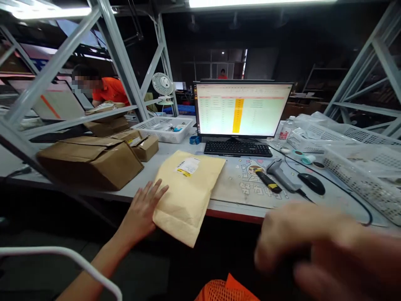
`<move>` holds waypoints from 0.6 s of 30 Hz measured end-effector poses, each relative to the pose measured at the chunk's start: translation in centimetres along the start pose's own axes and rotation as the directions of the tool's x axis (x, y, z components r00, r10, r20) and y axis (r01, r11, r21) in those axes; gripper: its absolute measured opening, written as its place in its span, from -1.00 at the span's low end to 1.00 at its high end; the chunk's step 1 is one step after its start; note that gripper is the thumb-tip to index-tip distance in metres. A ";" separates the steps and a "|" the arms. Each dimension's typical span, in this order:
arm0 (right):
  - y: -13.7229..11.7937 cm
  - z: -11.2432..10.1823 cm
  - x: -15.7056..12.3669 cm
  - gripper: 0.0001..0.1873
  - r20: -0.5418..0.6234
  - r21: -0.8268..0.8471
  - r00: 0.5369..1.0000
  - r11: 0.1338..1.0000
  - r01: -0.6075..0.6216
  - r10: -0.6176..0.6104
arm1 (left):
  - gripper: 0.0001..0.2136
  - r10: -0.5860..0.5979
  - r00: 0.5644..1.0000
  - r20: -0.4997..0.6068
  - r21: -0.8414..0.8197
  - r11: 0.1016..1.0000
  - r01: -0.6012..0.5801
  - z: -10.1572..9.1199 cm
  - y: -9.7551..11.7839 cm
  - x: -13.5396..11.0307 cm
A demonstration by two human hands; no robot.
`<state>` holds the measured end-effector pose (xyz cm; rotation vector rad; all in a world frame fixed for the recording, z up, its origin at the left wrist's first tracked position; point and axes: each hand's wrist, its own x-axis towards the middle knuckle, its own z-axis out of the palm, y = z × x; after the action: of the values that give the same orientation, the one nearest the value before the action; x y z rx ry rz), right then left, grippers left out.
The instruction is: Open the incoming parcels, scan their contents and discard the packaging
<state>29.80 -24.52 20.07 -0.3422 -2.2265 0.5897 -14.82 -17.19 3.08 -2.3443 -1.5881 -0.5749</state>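
A pale yellow padded envelope point(180, 196) with a white and yellow label point(187, 166) lies on the desk, its near end hanging past the front edge. My left hand point(145, 205) holds its left edge; the fingers rest on top and the thumb is hidden beneath. At the lower right, my right hand point(300, 234) is in the air in front of the desk, smeared by motion. Its fingers look bent, but whether it holds anything cannot be made out. Beyond it on the mat lie a yellow-and-black utility knife point(267, 180) and a grey barcode scanner point(282, 175).
Behind the envelope stand a monitor point(242, 110) and a keyboard point(238, 149). Cardboard boxes point(90, 161) sit at left, a white basket point(166, 130) behind them. A mouse point(311, 184), cables and white baskets point(360, 179) fill the right. A person in orange point(109, 90) works at far left.
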 end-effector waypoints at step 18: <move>26.0 -11.6 -16.0 -0.14 -0.428 -0.587 0.266 -0.042 -0.808 0.863 | -0.33 0.135 0.941 0.310 -0.032 0.991 -0.132 -4.0 12.3 5.0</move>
<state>50.32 -5.55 3.27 -2.3532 -1.9232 0.1777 -2.48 -19.30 9.08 -2.6288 -1.5298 -0.1886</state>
